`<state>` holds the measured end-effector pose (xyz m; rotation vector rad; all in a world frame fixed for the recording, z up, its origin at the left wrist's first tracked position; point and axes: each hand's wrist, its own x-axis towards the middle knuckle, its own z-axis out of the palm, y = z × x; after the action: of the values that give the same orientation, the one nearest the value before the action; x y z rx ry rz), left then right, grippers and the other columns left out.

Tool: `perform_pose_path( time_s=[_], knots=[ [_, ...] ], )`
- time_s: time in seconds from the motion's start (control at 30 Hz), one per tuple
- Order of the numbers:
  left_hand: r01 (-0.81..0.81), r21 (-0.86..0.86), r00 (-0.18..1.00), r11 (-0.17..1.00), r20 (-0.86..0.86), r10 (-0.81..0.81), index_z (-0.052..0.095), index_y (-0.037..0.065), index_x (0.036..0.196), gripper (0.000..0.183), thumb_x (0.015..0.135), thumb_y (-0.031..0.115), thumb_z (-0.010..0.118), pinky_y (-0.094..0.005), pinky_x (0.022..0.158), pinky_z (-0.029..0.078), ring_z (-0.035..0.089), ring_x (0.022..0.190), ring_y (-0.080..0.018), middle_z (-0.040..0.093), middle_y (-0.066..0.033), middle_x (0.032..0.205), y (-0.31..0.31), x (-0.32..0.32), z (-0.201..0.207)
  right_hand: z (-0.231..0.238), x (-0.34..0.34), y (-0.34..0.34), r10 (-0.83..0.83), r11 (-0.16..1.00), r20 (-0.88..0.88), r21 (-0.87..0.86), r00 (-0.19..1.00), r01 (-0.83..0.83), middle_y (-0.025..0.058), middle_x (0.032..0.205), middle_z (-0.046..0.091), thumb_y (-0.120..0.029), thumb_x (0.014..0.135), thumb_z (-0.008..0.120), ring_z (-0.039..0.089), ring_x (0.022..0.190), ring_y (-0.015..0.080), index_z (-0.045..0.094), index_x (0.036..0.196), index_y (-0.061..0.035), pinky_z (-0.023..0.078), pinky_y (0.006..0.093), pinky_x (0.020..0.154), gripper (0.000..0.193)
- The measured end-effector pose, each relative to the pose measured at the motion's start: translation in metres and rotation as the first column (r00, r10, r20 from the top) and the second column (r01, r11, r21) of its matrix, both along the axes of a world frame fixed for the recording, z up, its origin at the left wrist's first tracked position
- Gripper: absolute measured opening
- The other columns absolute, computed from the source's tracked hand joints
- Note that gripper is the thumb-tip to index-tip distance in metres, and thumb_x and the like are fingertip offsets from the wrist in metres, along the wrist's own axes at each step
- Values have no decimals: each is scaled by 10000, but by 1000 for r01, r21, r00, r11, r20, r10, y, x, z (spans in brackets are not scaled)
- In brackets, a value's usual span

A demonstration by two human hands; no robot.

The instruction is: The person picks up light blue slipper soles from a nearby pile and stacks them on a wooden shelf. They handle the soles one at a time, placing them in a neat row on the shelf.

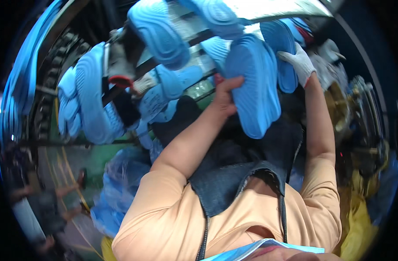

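Note:
My left hand (pixel 227 96) is bare and closed around a small stack of blue shoe soles (pixel 253 87), thumb on their left side. The stack hangs upright in front of my dark apron (pixel 233 174). To its right, my right hand (pixel 300 65), in a white glove, grips a darker blue shoe sole (pixel 280 41) by its right edge. Some of its fingers are hidden behind that sole. More blue soles (pixel 162 37) rest on the rack just beyond my hands.
Further blue soles (pixel 92 93) hang at the left of the rack. Blue plastic bags (pixel 121 191) lie on the floor at lower left, near another person (pixel 47 204). Metal machinery (pixel 368 104) and a yellow bag (pixel 359 209) stand at the right.

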<state>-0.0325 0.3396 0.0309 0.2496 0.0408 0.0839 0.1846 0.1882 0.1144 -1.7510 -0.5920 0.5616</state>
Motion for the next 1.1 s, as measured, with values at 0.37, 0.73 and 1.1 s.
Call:
perform_pose_path(
  time_s=[0.37, 0.73, 1.1],
  knots=[
    [8, 50, 969, 999, 245, -20, 520, 0, 1342, 638, 814, 258, 770, -496, 997, 507, 643, 1123, -339, 646, -160, 1248, -33, 7, 9, 44, -116, -121, -35, 920, -209, 374, 977, 113, 77, 1189, 617, -292, 884, 670, 592, 989, 129, 451, 1409, 15, 485, 273, 864, 647],
    [104, 3, 920, 995, 380, -97, 502, 44, 1381, 684, 813, 297, 787, -513, 1042, 471, 594, 1204, -339, 605, -142, 1325, -55, 15, 3, 37, -125, -123, -81, 942, -342, 282, 936, 184, 88, 1190, 624, -301, 928, 664, 596, 1046, 177, 476, 1395, -11, 479, 325, 952, 581],
    [150, 63, 929, 987, 333, -163, 503, 23, 1376, 652, 833, 278, 757, -503, 1048, 467, 609, 1184, -329, 618, -154, 1304, -63, 20, 7, 33, -118, -115, -21, 980, -251, 187, 968, 70, 127, 1273, 580, -346, 917, 681, 566, 1137, 194, 404, 1441, -18, 460, 341, 992, 677]
  ],
)
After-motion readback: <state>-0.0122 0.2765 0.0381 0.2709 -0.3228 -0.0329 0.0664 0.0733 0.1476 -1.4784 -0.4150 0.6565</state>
